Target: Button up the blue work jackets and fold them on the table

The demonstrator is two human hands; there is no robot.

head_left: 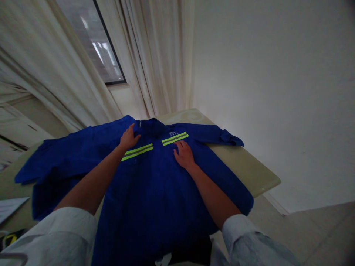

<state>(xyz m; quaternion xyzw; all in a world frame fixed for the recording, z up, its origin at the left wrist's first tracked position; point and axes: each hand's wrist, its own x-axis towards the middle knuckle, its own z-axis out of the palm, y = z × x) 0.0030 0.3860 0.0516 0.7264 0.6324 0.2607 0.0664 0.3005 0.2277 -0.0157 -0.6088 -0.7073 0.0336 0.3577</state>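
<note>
Head view: left hand [128, 137] and right hand [184, 155] lie open on a blue jacket [155, 192] spread over the worktop [244, 168], collar [149, 127] at twelve o'clock.

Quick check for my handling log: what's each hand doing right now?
Left hand: open, fingers spread on the blue work jacket beside its collar, holding nothing.
Right hand: open, flat on the jacket's chest, holding nothing.
</note>
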